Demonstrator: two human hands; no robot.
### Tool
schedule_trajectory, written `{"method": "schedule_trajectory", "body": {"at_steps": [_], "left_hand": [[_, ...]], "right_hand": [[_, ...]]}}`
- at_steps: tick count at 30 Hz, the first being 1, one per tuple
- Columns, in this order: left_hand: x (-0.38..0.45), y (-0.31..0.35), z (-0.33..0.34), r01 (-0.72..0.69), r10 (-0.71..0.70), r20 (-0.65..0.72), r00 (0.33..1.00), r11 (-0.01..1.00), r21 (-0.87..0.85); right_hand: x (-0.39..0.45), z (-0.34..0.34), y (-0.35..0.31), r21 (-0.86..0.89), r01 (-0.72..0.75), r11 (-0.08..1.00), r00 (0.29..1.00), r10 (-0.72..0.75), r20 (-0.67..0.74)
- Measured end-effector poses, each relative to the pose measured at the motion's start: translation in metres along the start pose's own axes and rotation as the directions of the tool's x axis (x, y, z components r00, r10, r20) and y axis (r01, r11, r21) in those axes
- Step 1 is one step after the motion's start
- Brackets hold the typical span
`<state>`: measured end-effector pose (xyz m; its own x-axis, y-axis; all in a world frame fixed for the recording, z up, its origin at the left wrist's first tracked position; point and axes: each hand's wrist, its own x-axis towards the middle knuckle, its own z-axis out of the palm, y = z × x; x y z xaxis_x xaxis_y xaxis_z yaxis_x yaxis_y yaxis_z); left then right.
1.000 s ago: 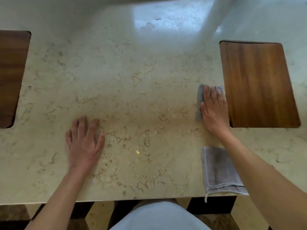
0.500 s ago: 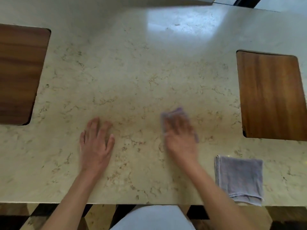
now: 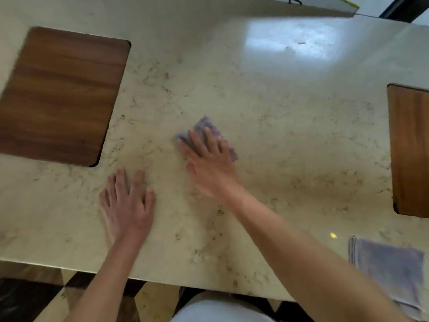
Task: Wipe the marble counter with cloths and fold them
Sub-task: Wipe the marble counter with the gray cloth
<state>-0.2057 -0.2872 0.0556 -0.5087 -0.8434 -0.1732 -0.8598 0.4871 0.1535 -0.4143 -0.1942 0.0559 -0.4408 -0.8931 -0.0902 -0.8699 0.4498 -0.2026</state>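
The beige marble counter [image 3: 267, 108] fills the view. My right hand [image 3: 206, 159] presses flat on a small grey-purple cloth [image 3: 204, 125] near the counter's middle, and the cloth's edges show past the fingertips and on the right side. My left hand [image 3: 126, 205] lies flat on bare marble just to the left, fingers spread, holding nothing. A second grey cloth [image 3: 392, 268], folded, lies at the front right edge, partly behind my right forearm.
Two dark wooden inset panels sit in the counter, one at the left [image 3: 58, 96] and one at the right edge [image 3: 411, 149]. The counter's front edge [image 3: 162, 278] runs along the bottom, with the floor below. Glare marks the far right marble.
My right hand has slid the cloth leftward, from beside the right wooden panel to the counter's middle. The view has swung left. My left hand stays flat on the marble.
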Motion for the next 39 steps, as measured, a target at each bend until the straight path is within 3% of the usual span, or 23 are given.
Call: {"method": "schedule_trajectory", "body": {"at_steps": [2, 5, 7, 9, 11, 13, 15, 17, 20, 21, 23, 26, 30, 31, 32, 34, 35, 37, 39], "left_hand": [[0.0, -0.002, 0.0, -0.014, 0.013, -0.017, 1.0, 1.0, -0.02], [-0.001, -0.004, 0.001, -0.031, 0.031, -0.014, 0.999, 0.999, -0.017], [-0.002, -0.003, 0.001, -0.032, 0.031, -0.013, 0.999, 0.999, -0.011], [-0.003, -0.001, 0.001, -0.024, 0.024, -0.015, 1.0, 1.0, -0.007], [-0.003, 0.001, 0.001, -0.015, 0.015, -0.018, 1.0, 1.0, -0.003], [-0.003, 0.001, 0.001, -0.016, 0.016, -0.018, 1.0, 1.0, -0.015], [-0.004, 0.001, 0.0, -0.025, 0.025, -0.019, 1.0, 0.999, -0.03], [-0.004, -0.001, 0.0, -0.043, 0.042, -0.033, 0.999, 0.998, -0.042], [-0.003, -0.004, 0.0, -0.066, 0.062, -0.049, 0.997, 0.995, -0.071], [-0.003, -0.004, 0.0, -0.07, 0.066, -0.052, 0.996, 0.995, -0.074], [-0.004, -0.003, 0.001, -0.07, 0.065, -0.062, 0.996, 0.995, -0.077], [-0.006, 0.002, 0.002, -0.063, 0.058, -0.069, 0.996, 0.995, -0.073], [-0.007, 0.007, 0.002, -0.071, 0.066, -0.051, 0.997, 0.991, -0.112], [-0.009, 0.011, 0.003, -0.112, 0.108, -0.043, 0.993, 0.987, -0.111], [-0.014, 0.016, 0.003, -0.178, 0.175, -0.037, 0.984, 0.979, -0.099], [-0.029, 0.033, 0.004, -0.314, 0.314, -0.017, 0.949, 0.944, -0.102], [-0.039, 0.043, 0.004, -0.36, 0.363, 0.004, 0.932, 0.925, -0.125], [-0.061, 0.059, 0.004, -0.424, 0.436, 0.028, 0.9, 0.887, -0.181], [-0.08, 0.071, 0.002, -0.456, 0.471, 0.013, 0.882, 0.86, -0.231]], "right_hand": [[-0.057, 0.013, -0.056, 0.057, 0.197, 0.979, 0.976, -0.201, 0.086], [-0.169, 0.019, -0.046, 0.061, 0.273, 0.96, 0.95, -0.279, 0.141], [-0.207, 0.01, 0.016, -0.01, 0.097, 0.995, 0.987, -0.094, 0.133], [-0.208, -0.001, 0.086, -0.072, -0.227, 0.971, 0.969, 0.233, 0.084], [-0.176, -0.01, 0.124, -0.017, -0.551, 0.835, 0.834, 0.551, 0.025], [-0.135, -0.009, 0.103, 0.025, -0.664, 0.748, 0.747, 0.664, -0.032], [-0.119, 0.005, 0.042, 0.037, -0.559, 0.828, 0.827, 0.56, -0.044], [-0.137, 0.026, -0.038, 0.041, -0.311, 0.949, 0.947, 0.314, -0.075], [-0.207, 0.037, -0.112, 0.064, -0.035, 0.997, 0.999, 0.036, -0.02], [-0.232, 0.04, -0.105, 0.042, -0.004, 0.999, 1.0, 0.004, -0.007], [-0.278, 0.041, -0.061, -0.023, -0.157, 0.987, 0.988, 0.156, -0.014], [-0.317, 0.029, 0.022, -0.058, -0.525, 0.849, 0.851, 0.525, -0.011], [-0.264, 0.022, 0.044, 0.042, -0.802, 0.596, 0.59, 0.8, -0.107], [-0.246, 0.023, 0.034, 0.054, -0.815, 0.577, 0.569, 0.814, -0.113], [-0.232, 0.026, 0.019, 0.052, -0.781, 0.622, 0.615, 0.781, -0.104], [-0.219, 0.032, -0.022, 0.025, -0.597, 0.802, 0.8, 0.597, -0.059], [-0.218, 0.033, -0.037, 0.029, -0.513, 0.858, 0.857, 0.514, -0.041], [-0.221, 0.026, -0.05, 0.078, -0.459, 0.885, 0.887, 0.461, -0.007], [-0.227, 0.012, -0.047, 0.258, -0.489, 0.833, 0.862, 0.506, 0.002]]}}
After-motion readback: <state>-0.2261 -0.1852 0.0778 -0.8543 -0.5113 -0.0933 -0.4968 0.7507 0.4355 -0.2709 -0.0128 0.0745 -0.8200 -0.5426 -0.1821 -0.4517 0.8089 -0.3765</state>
